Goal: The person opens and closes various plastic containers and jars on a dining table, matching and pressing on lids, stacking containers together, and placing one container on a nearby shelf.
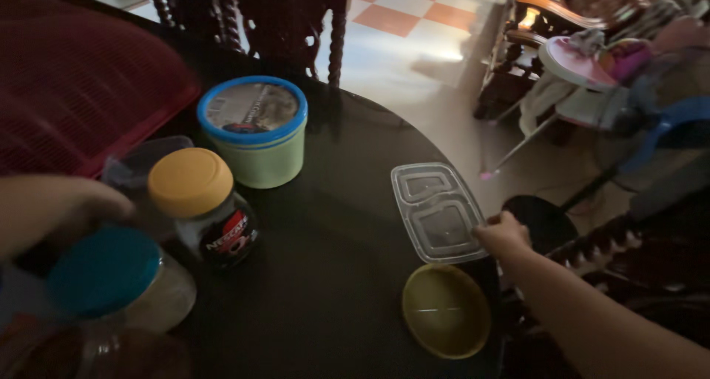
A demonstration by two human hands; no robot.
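Dark, glossy round table (333, 224) fills the middle and left of the frame. Lighting dim.

Right hand (503, 233), right of centre: fingers curled in narrow, tips pinching the right-hand edge of a clear plastic lid (438, 212). Lid lies flat on the table near its right rim, two moulded compartments, the smaller one toward the top of the frame. Forearm runs off to the lower right corner.

Yellow bowl (446, 310): just below the lid, lower centre-right, at the table's edge, open side up. Whether it touches the lid cannot be told.

Left hand (78, 205): left edge of the frame, blurred, fingers bent loosely downward above a jar with a teal lid (111, 275) in the lower left. Contact with that jar cannot be told; grip not visible.

Dark jar with a yellow cap (203, 201): upright, left of centre, just right of the left hand. Clear container (140, 161) behind it, partly hidden.

Pale green tub with a blue-rimmed lid (255, 127): upright, upper centre-left, apart from the jars.

Red mesh cover (81, 83): upper left. Dark wooden chair (296, 17) at the top, past the table. Checkered floor (414, 9) beyond.
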